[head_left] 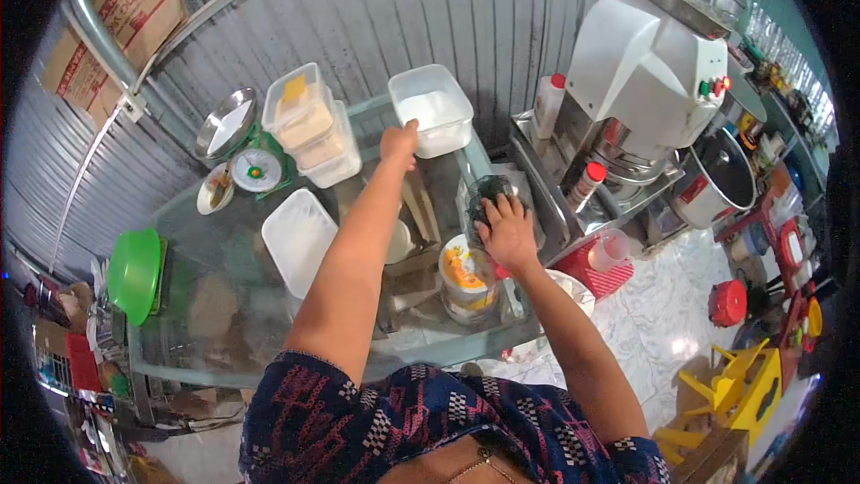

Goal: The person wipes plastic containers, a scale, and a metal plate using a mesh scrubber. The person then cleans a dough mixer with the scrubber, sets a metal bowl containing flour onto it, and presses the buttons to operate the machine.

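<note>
My left hand point(399, 145) is at the near left edge of a clear plastic tub point(452, 137) with white powder inside, its fingers closed at the rim. My right hand point(509, 229) rests with spread fingers on a dark mesh-like bundle point(493, 197) at the table's right side. Just below that hand stands a clear container point(467, 280) with orange and white contents. A white rectangular lid or tray point(300, 242) lies on the glass table point(179, 341), left of my left forearm.
Stacked tubs point(313, 130), a green scale point(260, 170) and a small bowl point(215, 190) stand at the back left. A green basin point(134, 276) is at the left edge. A large mixer point(640, 63) stands at the right, beside a red-capped bottle point(587, 186).
</note>
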Motion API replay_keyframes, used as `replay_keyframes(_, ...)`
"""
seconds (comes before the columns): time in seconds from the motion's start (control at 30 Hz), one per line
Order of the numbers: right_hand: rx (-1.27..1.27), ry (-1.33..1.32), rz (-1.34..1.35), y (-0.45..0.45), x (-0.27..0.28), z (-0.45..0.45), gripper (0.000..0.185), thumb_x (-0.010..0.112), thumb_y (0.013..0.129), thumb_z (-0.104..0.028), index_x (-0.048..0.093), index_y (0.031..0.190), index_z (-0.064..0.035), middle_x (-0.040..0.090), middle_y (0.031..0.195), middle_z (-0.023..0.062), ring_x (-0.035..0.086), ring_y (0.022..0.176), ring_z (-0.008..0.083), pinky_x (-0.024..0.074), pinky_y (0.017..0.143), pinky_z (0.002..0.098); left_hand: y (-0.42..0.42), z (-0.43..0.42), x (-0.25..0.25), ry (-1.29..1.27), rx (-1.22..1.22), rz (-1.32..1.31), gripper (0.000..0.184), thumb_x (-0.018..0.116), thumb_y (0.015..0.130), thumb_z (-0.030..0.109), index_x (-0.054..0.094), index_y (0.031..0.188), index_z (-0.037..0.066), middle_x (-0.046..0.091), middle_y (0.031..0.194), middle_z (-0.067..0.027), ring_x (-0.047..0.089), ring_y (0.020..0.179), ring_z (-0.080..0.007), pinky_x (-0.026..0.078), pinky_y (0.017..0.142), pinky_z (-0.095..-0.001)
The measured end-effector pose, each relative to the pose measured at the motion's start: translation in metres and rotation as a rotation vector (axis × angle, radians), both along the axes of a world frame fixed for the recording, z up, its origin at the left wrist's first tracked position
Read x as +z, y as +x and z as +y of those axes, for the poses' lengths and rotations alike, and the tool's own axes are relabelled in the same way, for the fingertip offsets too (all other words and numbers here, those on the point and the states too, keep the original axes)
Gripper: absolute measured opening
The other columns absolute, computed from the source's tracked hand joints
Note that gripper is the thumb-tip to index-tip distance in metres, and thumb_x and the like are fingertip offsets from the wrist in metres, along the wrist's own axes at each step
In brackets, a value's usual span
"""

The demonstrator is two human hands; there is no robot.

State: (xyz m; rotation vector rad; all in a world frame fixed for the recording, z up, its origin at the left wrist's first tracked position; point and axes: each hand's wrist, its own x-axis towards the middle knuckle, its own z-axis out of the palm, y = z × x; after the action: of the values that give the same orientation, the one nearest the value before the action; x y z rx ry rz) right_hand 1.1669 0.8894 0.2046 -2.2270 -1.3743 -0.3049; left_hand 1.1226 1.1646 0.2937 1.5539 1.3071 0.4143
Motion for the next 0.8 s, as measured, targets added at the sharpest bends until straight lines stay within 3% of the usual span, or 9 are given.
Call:
replay_keyframes(0.13,0.004,-0.002,0.014,0.001,0.001,-0.001,0.047,0.052,0.086,-0.035,0.050,0.125,-0.0080,0.045,0.130,0.0147,0.038,0.123,0.0366,0.0321,0.097,0.0539,0.004,0.020,-0.025,0.182,-0.023,-0.045,0.055,0.060,0.077,0.037,0.054,0.103,-0.011,0.062,0.091,-0.0231,0.063,0.064,-0.0356,0.054,0.053,-0.0486)
replay_keyframes(0.23,-0.011,0.019,0.045,0.003,0.001,0.005,0.045,0.051,0.087,-0.032,0.051,0.124,-0.0066,0.046,0.129,0.0146,0.040,0.120,0.0360,0.0347,0.096,0.0509,-0.012,0.013,-0.025,0.081,0.027,-0.221,0.042,0.065,0.073,0.027,0.059,0.097,-0.007,0.059,0.095,-0.0189,0.061,0.085,-0.0329,0.051,0.060,-0.0526)
replay_keyframes(0.27,-0.019,0.033,0.057,0.005,0.001,0.007,0.044,0.052,0.087,-0.031,0.051,0.123,-0.0062,0.046,0.128,0.0147,0.042,0.118,0.0359,0.0359,0.095,0.0498,-0.021,0.005,-0.027,0.078,0.042,-0.215,0.042,0.065,0.073,0.027,0.059,0.097,-0.007,0.059,0.095,-0.0189,0.061,0.085,-0.0329,0.051,0.060,-0.0526)
replay_keyframes(0.33,-0.005,0.061,0.050,0.008,0.000,0.012,0.043,0.053,0.087,-0.028,0.051,0.123,-0.0055,0.046,0.128,0.0153,0.044,0.115,0.0367,0.0383,0.093,0.0473,-0.036,-0.004,-0.036,0.131,0.008,-0.224,0.042,0.066,0.072,0.027,0.059,0.094,-0.007,0.059,0.087,-0.0167,0.061,0.077,-0.0295,0.052,0.059,-0.0487)
replay_keyframes(0.43,-0.033,0.113,0.079,0.018,-0.012,0.022,0.039,0.054,0.086,-0.023,0.052,0.121,-0.0042,0.048,0.123,0.0179,0.048,0.110,0.0381,0.0417,0.091,0.0443,-0.070,-0.043,-0.033,0.167,-0.021,-0.208,0.034,0.065,0.076,0.027,0.059,0.083,-0.006,0.059,0.075,-0.0120,0.058,0.063,-0.0211,0.049,0.049,-0.0351)
replay_keyframes(0.53,-0.078,0.058,0.273,0.020,0.004,0.024,0.036,0.056,0.084,-0.019,0.054,0.118,-0.0057,0.051,0.118,0.0191,0.053,0.102,0.0371,0.0451,0.086,0.0430,-0.109,-0.083,-0.038,0.117,-0.008,-0.302,0.031,0.064,0.080,0.028,0.060,0.081,-0.003,0.060,0.076,-0.0087,0.057,0.066,-0.0171,0.048,0.051,-0.0324)
replay_keyframes(0.67,-0.098,0.123,0.277,0.049,-0.015,0.032,0.034,0.059,0.082,-0.015,0.056,0.114,-0.0065,0.054,0.112,0.0197,0.057,0.094,0.0371,0.0469,0.081,0.0409,-0.162,-0.141,-0.028,0.020,-0.019,-0.335,0.030,0.064,0.082,0.029,0.061,0.087,-0.001,0.061,0.085,-0.0055,0.057,0.076,-0.0146,0.050,0.060,-0.0295)
replay_keyframes(0.73,-0.095,0.378,0.484,0.068,-0.024,0.034,0.031,0.061,0.080,-0.013,0.059,0.110,-0.0056,0.057,0.106,0.0192,0.058,0.092,0.0355,0.0468,0.080,0.0395,-0.184,-0.167,-0.023,0.003,-0.007,-0.370,0.030,0.065,0.081,0.029,0.061,0.089,0.000,0.060,0.086,-0.0048,0.057,0.077,-0.0141,0.050,0.062,-0.0287)
replay_keyframes(0.8,-0.126,0.451,0.562,0.056,0.021,0.031,0.029,0.062,0.080,-0.012,0.059,0.108,-0.0043,0.058,0.104,0.0188,0.059,0.093,0.0332,0.0466,0.082,0.0370,-0.201,-0.179,-0.028,-0.024,-0.021,-0.394,0.028,0.066,0.081,0.027,0.061,0.093,0.002,0.060,0.085,-0.0038,0.057,0.079,-0.0129,0.049,0.065,-0.0279)
